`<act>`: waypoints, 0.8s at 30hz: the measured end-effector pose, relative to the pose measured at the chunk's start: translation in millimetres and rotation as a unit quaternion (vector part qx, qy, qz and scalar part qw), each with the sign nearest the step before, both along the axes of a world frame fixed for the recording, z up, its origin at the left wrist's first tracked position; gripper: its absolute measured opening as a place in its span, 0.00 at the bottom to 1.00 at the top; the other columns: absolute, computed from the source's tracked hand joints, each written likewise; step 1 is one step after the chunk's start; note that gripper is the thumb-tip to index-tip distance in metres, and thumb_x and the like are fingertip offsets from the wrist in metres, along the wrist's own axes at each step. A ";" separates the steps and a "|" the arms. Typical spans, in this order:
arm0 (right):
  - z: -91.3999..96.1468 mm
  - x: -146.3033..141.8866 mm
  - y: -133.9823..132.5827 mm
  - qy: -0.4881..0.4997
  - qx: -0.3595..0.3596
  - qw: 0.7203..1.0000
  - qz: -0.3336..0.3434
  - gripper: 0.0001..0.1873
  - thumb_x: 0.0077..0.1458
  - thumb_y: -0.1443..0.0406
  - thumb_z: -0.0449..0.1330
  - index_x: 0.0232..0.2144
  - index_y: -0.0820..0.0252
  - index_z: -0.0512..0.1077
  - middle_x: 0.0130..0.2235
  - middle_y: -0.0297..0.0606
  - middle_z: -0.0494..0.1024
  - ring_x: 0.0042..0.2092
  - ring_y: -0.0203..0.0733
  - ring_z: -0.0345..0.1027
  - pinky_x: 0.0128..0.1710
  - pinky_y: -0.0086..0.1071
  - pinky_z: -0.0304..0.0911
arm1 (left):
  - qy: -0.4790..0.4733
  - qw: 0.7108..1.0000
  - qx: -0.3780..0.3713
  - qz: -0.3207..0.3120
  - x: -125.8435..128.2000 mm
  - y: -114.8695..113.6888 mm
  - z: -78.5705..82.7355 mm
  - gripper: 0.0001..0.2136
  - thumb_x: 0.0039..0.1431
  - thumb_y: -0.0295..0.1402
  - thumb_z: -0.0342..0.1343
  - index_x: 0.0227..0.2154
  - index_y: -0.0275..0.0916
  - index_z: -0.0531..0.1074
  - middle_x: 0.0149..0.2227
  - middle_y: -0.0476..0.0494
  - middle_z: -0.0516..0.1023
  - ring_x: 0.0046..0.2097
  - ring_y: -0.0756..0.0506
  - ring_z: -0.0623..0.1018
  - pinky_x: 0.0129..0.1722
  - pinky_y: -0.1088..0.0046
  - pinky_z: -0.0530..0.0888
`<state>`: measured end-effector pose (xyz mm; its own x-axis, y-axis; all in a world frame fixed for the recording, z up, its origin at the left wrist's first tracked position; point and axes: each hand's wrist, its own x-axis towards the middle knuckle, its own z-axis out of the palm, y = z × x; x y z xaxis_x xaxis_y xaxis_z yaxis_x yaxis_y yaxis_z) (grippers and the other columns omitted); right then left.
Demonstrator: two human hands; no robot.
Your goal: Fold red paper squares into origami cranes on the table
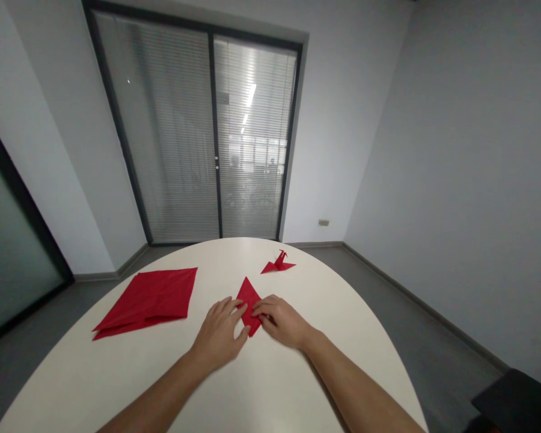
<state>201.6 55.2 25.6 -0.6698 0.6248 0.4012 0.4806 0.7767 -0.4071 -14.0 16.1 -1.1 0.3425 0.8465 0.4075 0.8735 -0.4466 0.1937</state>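
1. Red paper [249, 296], between the hands: folded to a flat diamond, lacking the wings that the finished red bird [280, 263], one o'clock, has.
2. Left hand [219, 334], eight o'clock, touches it, fingers spread.
3. Right hand [283, 320], four o'clock: fingers curled, pinch unclear.

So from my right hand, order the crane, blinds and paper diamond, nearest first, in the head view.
1. Paper diamond, touched by your right hand.
2. Crane, farther up the table.
3. Blinds, beyond the table, farthest.

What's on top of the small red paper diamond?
The left hand and right hand reach over its two sides. The upper and lower tips of the paper diamond show; the parts under the hands are covered.
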 end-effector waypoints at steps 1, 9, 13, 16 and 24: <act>-2.6 1.6 -0.6 0.002 0.021 1.000 -0.017 0.16 0.57 0.71 0.57 0.46 0.56 0.77 0.49 0.40 0.80 0.52 0.46 0.70 0.54 0.40 0.62 | 0.001 1.000 -0.003 -0.001 -1.0 0.5 -0.9 0.21 0.61 0.36 0.55 0.57 0.40 0.72 0.58 0.39 0.74 0.61 0.33 0.68 0.61 0.49 0.64; -13.9 6.0 6.2 0.012 0.002 0.999 -0.053 0.20 0.58 0.73 0.54 0.50 0.55 0.76 0.52 0.42 0.78 0.54 0.46 0.69 0.56 0.43 0.62 | -0.007 1.000 -0.004 0.004 -3.8 0.2 -3.1 0.23 0.58 0.36 0.57 0.57 0.40 0.72 0.59 0.39 0.73 0.62 0.33 0.68 0.63 0.49 0.64; -16.8 7.0 7.6 0.031 -0.013 0.999 -0.017 0.29 0.49 0.79 0.54 0.52 0.57 0.75 0.56 0.43 0.75 0.57 0.46 0.66 0.59 0.43 0.61 | -0.006 1.000 -0.008 0.005 -3.6 0.5 -5.1 0.23 0.59 0.35 0.56 0.57 0.40 0.72 0.60 0.40 0.73 0.62 0.33 0.68 0.63 0.49 0.64; -16.9 7.9 7.6 0.057 -0.012 0.998 0.001 0.31 0.46 0.81 0.53 0.51 0.58 0.75 0.52 0.41 0.78 0.54 0.45 0.67 0.57 0.41 0.64 | -0.015 1.000 -0.005 0.007 -3.4 2.1 -7.2 0.20 0.62 0.34 0.53 0.56 0.40 0.73 0.60 0.41 0.73 0.62 0.34 0.68 0.63 0.49 0.65; -9.0 5.0 5.1 0.056 -0.006 0.998 0.019 0.22 0.54 0.79 0.53 0.44 0.55 0.77 0.43 0.38 0.81 0.48 0.43 0.69 0.52 0.39 0.64 | -0.054 0.998 0.002 -0.038 -5.7 4.6 -8.1 0.18 0.61 0.29 0.53 0.54 0.40 0.74 0.58 0.39 0.75 0.62 0.37 0.69 0.62 0.50 0.67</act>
<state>206.6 60.3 16.5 -0.6443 0.6045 0.4685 0.4012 0.7887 -0.4658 -19.6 20.6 -9.2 0.3593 0.8183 0.4487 0.8115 -0.5114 0.2828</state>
